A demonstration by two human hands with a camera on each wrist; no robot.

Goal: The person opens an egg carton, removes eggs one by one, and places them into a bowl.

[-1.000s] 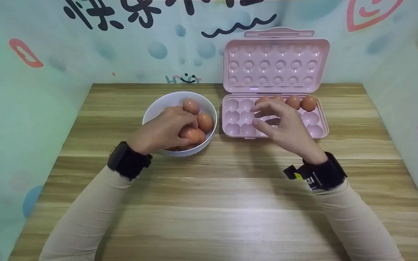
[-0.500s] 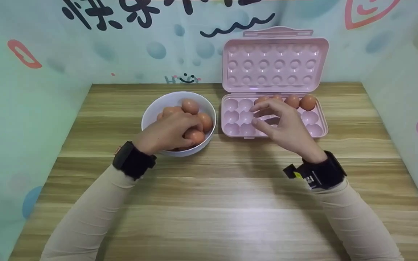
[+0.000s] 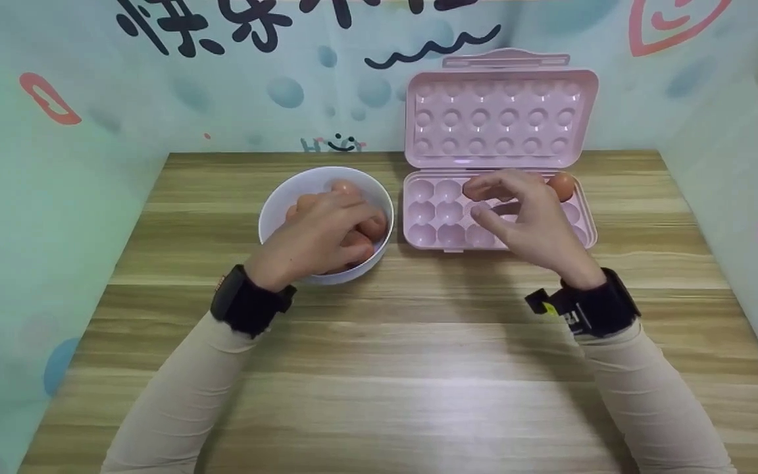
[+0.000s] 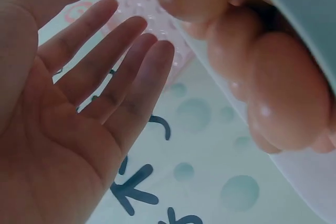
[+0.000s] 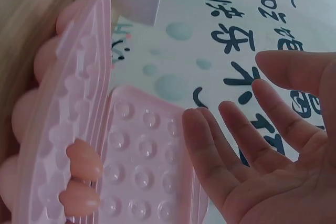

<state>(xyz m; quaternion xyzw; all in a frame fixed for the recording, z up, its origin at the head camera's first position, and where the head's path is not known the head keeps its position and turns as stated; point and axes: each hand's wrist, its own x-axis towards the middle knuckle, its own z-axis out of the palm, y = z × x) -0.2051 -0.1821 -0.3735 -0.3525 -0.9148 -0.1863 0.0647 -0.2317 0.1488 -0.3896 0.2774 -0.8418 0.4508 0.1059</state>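
Observation:
My left hand [image 3: 326,230] is over the white bowl [image 3: 272,205] of brown eggs [image 3: 373,227], its fingertips at or just above several of them. Spread, fairly straight fingers and a bare palm show in the left wrist view, with eggs [image 4: 286,93] beside them. My right hand [image 3: 529,214] hovers over the pink egg carton [image 3: 450,235], thumb apart from the fingers and nothing held. One brown egg [image 3: 562,187] is plain in the carton's back right corner; the hand hides most of the back row. Two eggs [image 5: 84,161] in cups appear in the right wrist view.
The carton's lid [image 3: 501,118] stands raised against the printed backdrop [image 3: 234,99]. A wooden table [image 3: 379,368] extends in front of the bowl and carton. Light-coloured side walls [image 3: 56,210] flank it.
The left hand has shifted to the right across the bowl over the eggs. My right hand has moved slightly right and now covers more eggs in the carton's back row.

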